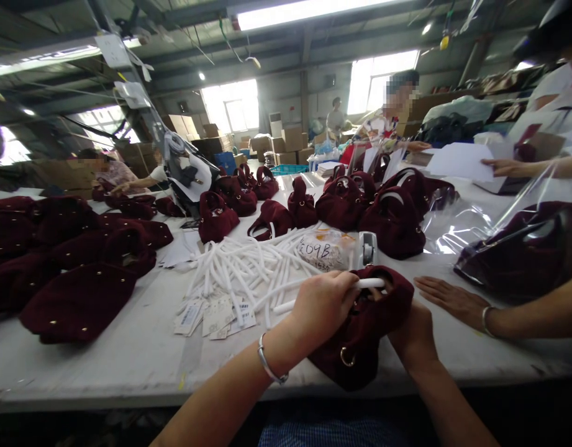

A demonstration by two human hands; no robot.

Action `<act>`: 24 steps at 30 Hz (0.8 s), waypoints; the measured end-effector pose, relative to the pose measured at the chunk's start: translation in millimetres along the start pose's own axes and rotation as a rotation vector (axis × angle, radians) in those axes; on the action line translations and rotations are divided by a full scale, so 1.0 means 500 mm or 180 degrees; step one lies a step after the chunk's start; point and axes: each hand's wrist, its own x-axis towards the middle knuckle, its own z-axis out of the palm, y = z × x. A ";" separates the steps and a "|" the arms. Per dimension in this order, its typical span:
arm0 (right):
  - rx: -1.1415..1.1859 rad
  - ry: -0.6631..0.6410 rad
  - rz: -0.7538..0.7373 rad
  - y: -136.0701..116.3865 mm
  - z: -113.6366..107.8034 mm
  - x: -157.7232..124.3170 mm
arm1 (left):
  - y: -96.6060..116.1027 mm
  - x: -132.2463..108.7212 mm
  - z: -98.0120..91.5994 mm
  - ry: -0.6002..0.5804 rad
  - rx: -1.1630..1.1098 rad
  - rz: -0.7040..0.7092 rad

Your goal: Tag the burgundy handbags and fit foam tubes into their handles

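Maroon bag (360, 347) partly hides the right hand (415, 338), whose grip I cannot tell; left fingers (345, 283) pinch a white tube (372, 283).

A white table (141, 357) carries a loose heap of white tubes (243, 266). Paper tags (218, 318) lie at the heap's near edge, dark red bags (339, 206) beyond.

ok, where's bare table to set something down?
Front left: bare table between the nearest burgundy bag, the tags and the left forearm. Smaller: front right, between the right forearm and the co-worker's hand and arm. Crowded: mid-table, with white tubes, a marked plastic bag and more burgundy bags; far right, a plastic-wrapped bag.
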 end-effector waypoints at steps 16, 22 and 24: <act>0.0440 -0.0047 -0.0059 0.036 0.012 0.020 | 0.016 0.006 0.051 -0.0075 -0.1701 -0.0413; 0.0798 -0.0305 0.0792 -0.015 -0.015 -0.004 | -0.002 0.024 0.075 0.0001 -0.2728 -0.0919; 0.1002 -0.0251 0.1090 -0.020 -0.036 -0.032 | 0.004 0.032 0.086 0.0050 -0.3176 -0.1018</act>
